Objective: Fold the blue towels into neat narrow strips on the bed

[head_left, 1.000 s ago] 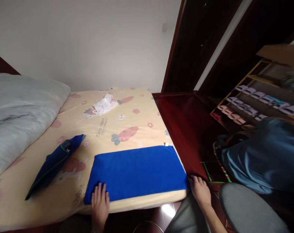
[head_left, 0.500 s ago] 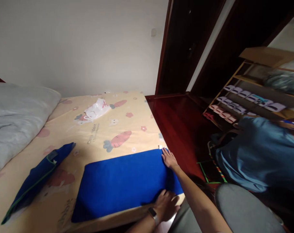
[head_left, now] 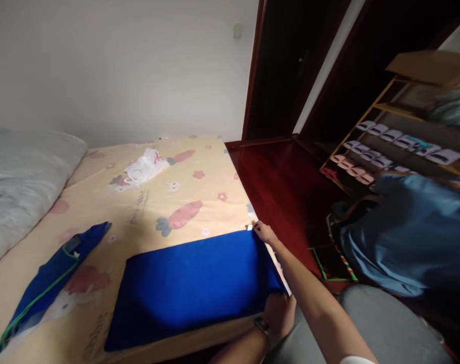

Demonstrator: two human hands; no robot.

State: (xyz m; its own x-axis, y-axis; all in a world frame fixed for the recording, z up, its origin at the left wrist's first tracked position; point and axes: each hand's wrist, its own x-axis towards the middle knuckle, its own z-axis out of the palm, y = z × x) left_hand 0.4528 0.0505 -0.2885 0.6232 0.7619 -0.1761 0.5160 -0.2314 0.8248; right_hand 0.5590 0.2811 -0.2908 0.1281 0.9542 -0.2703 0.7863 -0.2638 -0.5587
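- Since the earlier frame, the fingers of the right hand [head_left: 265, 232] have been drawn together from a flat spread, and the left hand [head_left: 281, 311] has been shifted to the near right corner of the blue cloth [head_left: 188, 283].
- Left hand: a watch [head_left: 262, 325] is worn on the wrist; the fingers are largely hidden, so its grip cannot be told.
- Blue cloth: laid flat along the near edge of the bed [head_left: 222, 215], at its right end.
- Right hand: the far right corner of the cloth is held in a narrow pinch, just beside a white tag [head_left: 249, 227].
- A second blue cloth with green trim [head_left: 50, 278] is seen crumpled at left.
- Farther off, a white plastic bag [head_left: 144, 167] is noted on the bed.
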